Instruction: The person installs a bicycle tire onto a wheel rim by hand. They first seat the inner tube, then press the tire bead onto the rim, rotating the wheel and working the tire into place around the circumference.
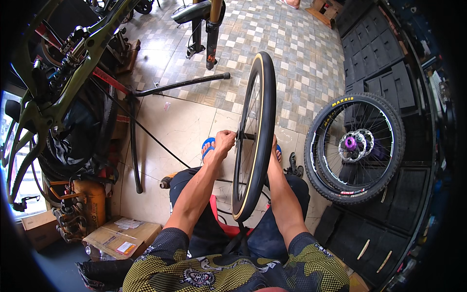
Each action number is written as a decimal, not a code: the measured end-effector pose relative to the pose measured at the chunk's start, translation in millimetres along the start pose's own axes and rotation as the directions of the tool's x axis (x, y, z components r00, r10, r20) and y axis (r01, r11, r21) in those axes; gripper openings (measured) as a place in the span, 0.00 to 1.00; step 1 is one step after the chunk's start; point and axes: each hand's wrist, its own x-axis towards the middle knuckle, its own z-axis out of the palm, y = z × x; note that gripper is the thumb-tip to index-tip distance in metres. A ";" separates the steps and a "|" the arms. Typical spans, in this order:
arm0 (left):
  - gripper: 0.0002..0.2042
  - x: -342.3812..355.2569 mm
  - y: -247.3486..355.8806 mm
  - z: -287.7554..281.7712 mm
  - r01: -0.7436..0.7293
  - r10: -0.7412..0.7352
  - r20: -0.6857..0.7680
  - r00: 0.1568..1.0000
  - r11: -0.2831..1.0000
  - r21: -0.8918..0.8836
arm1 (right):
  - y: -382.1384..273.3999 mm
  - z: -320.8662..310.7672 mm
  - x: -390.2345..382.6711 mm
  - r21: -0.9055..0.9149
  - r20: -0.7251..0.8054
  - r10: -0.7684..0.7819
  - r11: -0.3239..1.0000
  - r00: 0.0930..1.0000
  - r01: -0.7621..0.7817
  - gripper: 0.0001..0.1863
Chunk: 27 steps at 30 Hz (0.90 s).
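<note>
A bicycle wheel [270,107] with a smooth black tyre and tan sidewall stands upright between my knees, its edge toward me. On its left side, my left hand [224,142] is closed, thumb and fingers pinched at the end of the hub axle [247,136]. My right hand [275,144] is on the far right side of the wheel at hub height. The tyre covers most of it, so its fingers and grip cannot be seen.
Two knobbly-tyred wheels [311,160] with disc rotors lie at the right, by black drawer cabinets [372,44]. A green bike frame [95,44] hangs on a stand [182,83] at the left. Near it are an orange compressor [90,204] and a cardboard box [121,236]. A suspension fork [212,39] is ahead.
</note>
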 end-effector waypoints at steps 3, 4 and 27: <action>0.12 -0.7 -0.6 -1.9 0.010 -0.010 -0.010 1.000 1.000 -0.004 | -2.7 10.7 -9.2 -0.120 -0.044 -0.037 0.992 0.998 0.032 0.18; 0.11 0.8 -2.1 -2.6 0.008 -0.008 -0.012 1.000 1.000 -0.009 | -1.2 21.0 -11.8 -0.233 -0.103 -0.087 0.970 0.991 0.061 0.19; 0.13 0.1 -1.8 -1.6 -0.001 0.001 -0.049 0.999 1.000 -0.003 | -3.4 2.2 -3.6 -0.030 0.016 0.038 0.999 0.999 -0.037 0.17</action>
